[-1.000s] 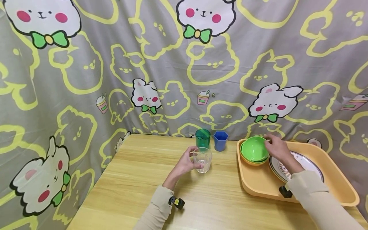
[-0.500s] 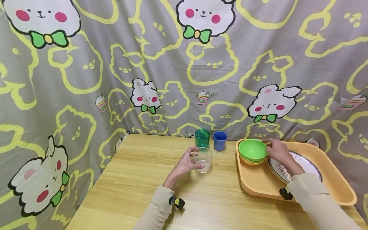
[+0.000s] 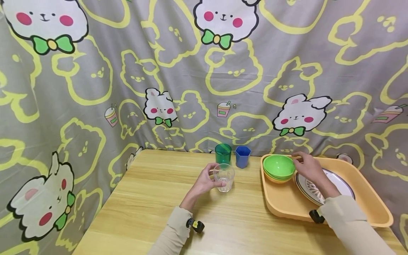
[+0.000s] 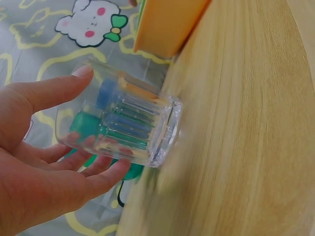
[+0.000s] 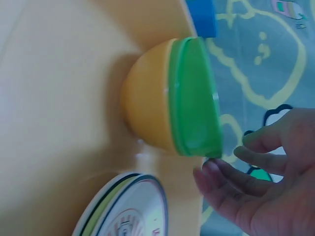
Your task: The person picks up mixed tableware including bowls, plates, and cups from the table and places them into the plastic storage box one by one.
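Observation:
My left hand (image 3: 203, 181) holds a clear cup (image 3: 225, 177) on the wooden table, thumb on one side and fingers on the other. The left wrist view shows the ribbed lower part of this cup (image 4: 140, 123) with its base at the tabletop. Over at the right, my right hand (image 3: 307, 167) is beside a stack of bowls. Green bowls (image 5: 197, 98) nest in an orange bowl (image 5: 146, 96) there. In the right wrist view, the fingertips (image 5: 212, 169) are right at the green rim, with thumb and fingers spread apart and nothing between them.
The bowls sit in the left back corner of an orange tray (image 3: 283, 205). Stacked patterned plates (image 3: 342, 184) lie beside them, partly under the right forearm. A green cup (image 3: 223, 153) and a blue cup (image 3: 242, 157) stand at the table's back edge, before a patterned curtain (image 3: 191, 78).
The top green bowl, tilted in the right hand a second ago, has lowered and levelled into the stack. The right fingers have loosened from its rim. The left hand and clear cup have stayed put.

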The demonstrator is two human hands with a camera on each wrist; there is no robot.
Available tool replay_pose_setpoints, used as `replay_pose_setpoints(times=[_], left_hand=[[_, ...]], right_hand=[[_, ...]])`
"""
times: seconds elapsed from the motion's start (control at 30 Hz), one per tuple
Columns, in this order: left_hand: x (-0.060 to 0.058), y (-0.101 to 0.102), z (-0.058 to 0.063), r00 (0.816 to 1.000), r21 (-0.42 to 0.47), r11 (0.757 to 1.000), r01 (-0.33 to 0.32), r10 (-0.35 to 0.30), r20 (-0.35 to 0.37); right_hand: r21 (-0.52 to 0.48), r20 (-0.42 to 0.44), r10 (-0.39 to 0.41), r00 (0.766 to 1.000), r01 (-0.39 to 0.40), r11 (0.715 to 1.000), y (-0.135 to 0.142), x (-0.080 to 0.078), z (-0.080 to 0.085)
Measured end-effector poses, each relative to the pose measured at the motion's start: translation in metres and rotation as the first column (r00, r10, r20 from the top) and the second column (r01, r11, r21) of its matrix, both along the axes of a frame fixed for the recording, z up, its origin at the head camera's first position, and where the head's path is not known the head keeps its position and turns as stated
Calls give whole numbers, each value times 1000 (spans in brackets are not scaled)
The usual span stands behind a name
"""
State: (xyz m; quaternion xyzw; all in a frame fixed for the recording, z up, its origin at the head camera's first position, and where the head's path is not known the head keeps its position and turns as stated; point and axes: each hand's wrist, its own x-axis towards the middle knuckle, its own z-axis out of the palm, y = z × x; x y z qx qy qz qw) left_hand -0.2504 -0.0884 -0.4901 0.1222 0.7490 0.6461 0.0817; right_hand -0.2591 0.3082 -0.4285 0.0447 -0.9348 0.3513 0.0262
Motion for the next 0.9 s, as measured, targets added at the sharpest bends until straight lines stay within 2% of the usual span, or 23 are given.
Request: replay_pose_setpoints(times=[0.2, 0.47, 0.67, 0.9], left_hand=[[-1, -2, 2, 1000, 35, 999, -2, 2, -9], [0, -3, 7, 1000, 9, 1000, -17, 17, -18], [1, -6, 12, 999, 35, 999, 2, 0, -44], [1, -7, 23, 997, 39, 999, 29, -26, -72]], right_hand=[[34, -39, -8, 999, 9, 999, -3, 3, 10], [32, -89, -4, 996, 7, 999, -10, 8, 18], [-17, -158, 7, 987, -10, 1000, -21, 14, 21], [-105, -241, 14, 971, -40, 994, -35, 23, 24]])
